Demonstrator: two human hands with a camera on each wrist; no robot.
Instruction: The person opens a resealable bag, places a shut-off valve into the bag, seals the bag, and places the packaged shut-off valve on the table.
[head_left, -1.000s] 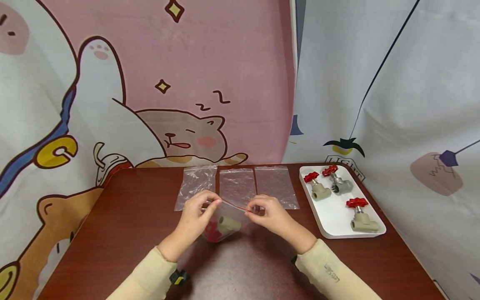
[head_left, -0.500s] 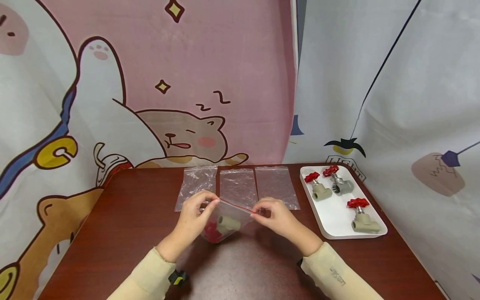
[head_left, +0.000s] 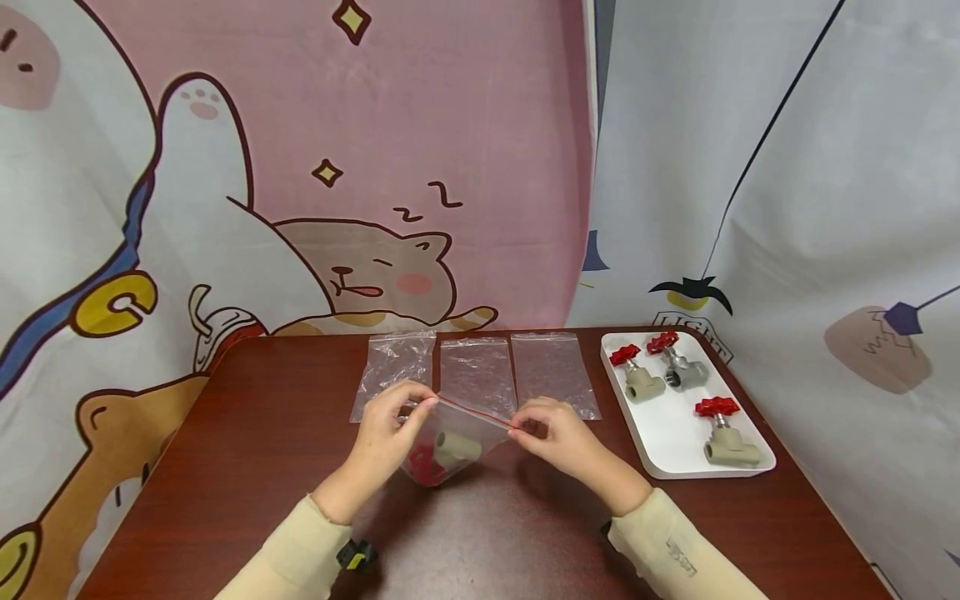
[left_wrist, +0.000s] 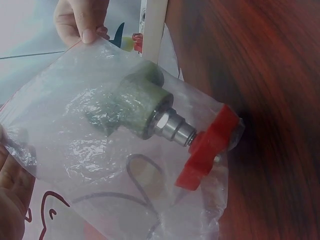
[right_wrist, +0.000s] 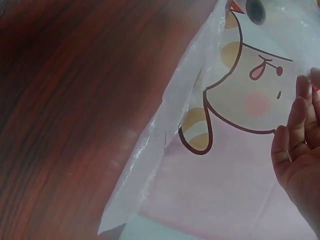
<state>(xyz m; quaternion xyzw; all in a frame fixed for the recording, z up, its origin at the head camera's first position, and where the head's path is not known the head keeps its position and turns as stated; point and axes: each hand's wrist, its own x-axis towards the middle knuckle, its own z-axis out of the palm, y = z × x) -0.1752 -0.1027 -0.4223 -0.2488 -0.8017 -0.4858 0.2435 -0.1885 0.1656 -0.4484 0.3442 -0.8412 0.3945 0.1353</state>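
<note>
A clear zip bag (left_wrist: 75, 115) with a red line along its top edge hangs between my two hands over the table. Inside it lies a valve (left_wrist: 145, 102) with a beige-green tee body, a metal stem and a red handwheel (left_wrist: 207, 150), wheel end lowest. My left hand (head_left: 390, 425) pinches the top left corner between thumb and fingers. Toward the other end of the red edge, the thumb and fingertips of my right hand (head_left: 558, 435) pinch the bag. In the right wrist view, the right hand's curled fingers (right_wrist: 295, 125) show at the right border.
Three flat clear zip bags lie in a row at the back: a left bag (head_left: 395, 367), a middle bag (head_left: 476, 364) and a right bag (head_left: 553, 371). A white tray (head_left: 660, 446) at right carries three red-handled valves. Printed cloth (head_left: 487, 167) hangs behind the table (head_left: 247, 450).
My right hand has slid to the right along the bag's red edge, and more of that edge shows between the hands. The left hand has stayed almost still.
</note>
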